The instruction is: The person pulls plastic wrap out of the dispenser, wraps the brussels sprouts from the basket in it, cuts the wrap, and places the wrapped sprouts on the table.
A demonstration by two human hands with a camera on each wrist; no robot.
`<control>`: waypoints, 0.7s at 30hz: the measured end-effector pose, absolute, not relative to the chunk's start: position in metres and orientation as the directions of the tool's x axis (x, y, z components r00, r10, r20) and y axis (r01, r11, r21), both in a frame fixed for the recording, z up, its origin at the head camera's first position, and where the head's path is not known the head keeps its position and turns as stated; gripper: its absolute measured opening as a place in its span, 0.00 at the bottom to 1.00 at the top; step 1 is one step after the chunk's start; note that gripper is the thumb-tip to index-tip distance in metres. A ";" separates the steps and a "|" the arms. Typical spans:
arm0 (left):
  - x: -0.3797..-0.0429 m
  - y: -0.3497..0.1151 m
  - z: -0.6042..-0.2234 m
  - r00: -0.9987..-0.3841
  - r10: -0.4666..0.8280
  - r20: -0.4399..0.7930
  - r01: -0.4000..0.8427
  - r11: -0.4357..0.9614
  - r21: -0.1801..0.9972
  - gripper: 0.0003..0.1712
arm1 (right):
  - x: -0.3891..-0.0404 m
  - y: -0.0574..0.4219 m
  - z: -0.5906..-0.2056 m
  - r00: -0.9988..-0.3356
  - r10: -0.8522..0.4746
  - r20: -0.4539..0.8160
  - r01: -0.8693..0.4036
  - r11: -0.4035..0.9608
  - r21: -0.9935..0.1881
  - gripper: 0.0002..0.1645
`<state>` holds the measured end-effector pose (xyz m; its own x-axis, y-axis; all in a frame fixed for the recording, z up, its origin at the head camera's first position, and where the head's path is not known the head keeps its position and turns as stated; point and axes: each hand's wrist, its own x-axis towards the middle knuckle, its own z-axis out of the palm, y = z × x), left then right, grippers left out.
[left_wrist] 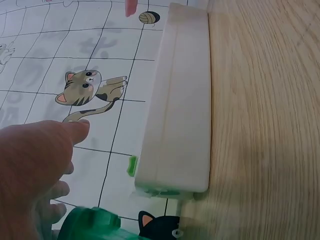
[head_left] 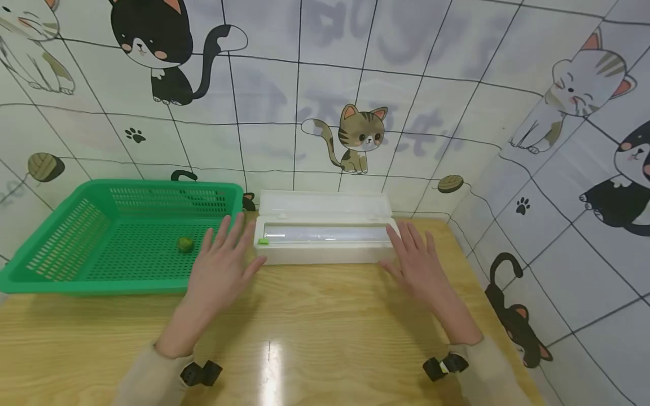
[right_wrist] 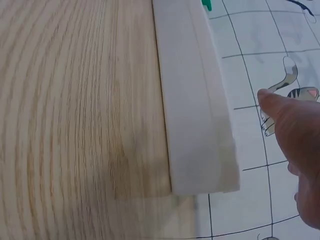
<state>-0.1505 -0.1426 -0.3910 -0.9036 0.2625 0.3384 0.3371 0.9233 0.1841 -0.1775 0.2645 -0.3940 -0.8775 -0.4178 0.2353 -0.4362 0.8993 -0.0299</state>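
A long white cling film dispenser (head_left: pixel 325 255) stands on the table against the wall, its lid (head_left: pixel 325 204) raised at the back. Inside lies a shiny roll of cling film (head_left: pixel 330 234), and a small green slide cutter (head_left: pixel 263 241) sits at the left end. My left hand (head_left: pixel 222 269) is spread beside that end, between the dispenser and a green basket. At the opposite end, my right hand (head_left: pixel 417 265) hovers with fingers extended. Neither hand holds anything. In the left wrist view, the thumb (left_wrist: pixel 75 132) is apart from the dispenser (left_wrist: pixel 182 110); contact elsewhere cannot be told.
At the left stands the green plastic basket (head_left: pixel 127 286) with slotted walls, a small round green vegetable (head_left: pixel 185 244) inside it. The wooden table (head_left: pixel 325 327) extends in front of the dispenser. A cat-patterned wall covering (head_left: pixel 269 141) borders the back and right side.
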 end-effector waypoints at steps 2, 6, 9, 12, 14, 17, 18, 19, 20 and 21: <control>-0.154 -0.137 -0.391 -0.896 0.281 0.343 0.357 0.915 0.185 0.43 | -0.183 0.267 -0.396 -0.872 -0.425 0.244 -0.450 0.891 -0.057 0.47; -0.161 -0.124 -0.390 -0.880 0.322 0.350 0.402 0.896 0.187 0.44 | -0.196 0.272 -0.400 -0.866 -0.434 0.249 -0.478 0.864 -0.158 0.47; -0.170 -0.113 -0.392 -0.874 0.340 0.347 0.423 0.883 0.202 0.43 | -0.206 0.275 -0.404 -0.878 -0.415 0.237 -0.468 0.847 -0.252 0.46; -0.178 -0.104 -0.396 -0.874 0.341 0.346 0.443 0.850 0.284 0.42 | -0.215 0.278 -0.409 -0.897 -0.383 0.219 -0.438 0.835 -0.333 0.45; -0.184 -0.098 -0.399 -0.873 0.337 0.353 0.459 0.812 0.361 0.40 | -0.220 0.279 -0.411 -0.904 -0.368 0.219 -0.426 0.826 -0.369 0.44; -0.193 -0.091 -0.405 -0.871 0.321 0.372 0.474 0.748 0.465 0.38 | -0.226 0.279 -0.414 -0.910 -0.347 0.225 -0.412 0.807 -0.423 0.41; -0.195 -0.089 -0.407 -0.873 0.311 0.375 0.471 0.738 0.484 0.37 | -0.228 0.279 -0.415 -0.913 -0.340 0.227 -0.408 0.800 -0.441 0.40; -0.198 -0.087 -0.409 -0.873 0.299 0.385 0.469 0.733 0.493 0.35 | -0.229 0.280 -0.416 -0.916 -0.331 0.227 -0.400 0.790 -0.465 0.39; -0.200 -0.086 -0.411 -0.874 0.284 0.394 0.463 0.732 0.500 0.34 | -0.231 0.280 -0.417 -0.919 -0.321 0.227 -0.393 0.779 -0.488 0.38; -0.203 -0.084 -0.413 -0.877 0.266 0.400 0.454 0.733 0.507 0.33 | -0.232 0.281 -0.419 -0.922 -0.313 0.227 -0.386 0.772 -0.505 0.37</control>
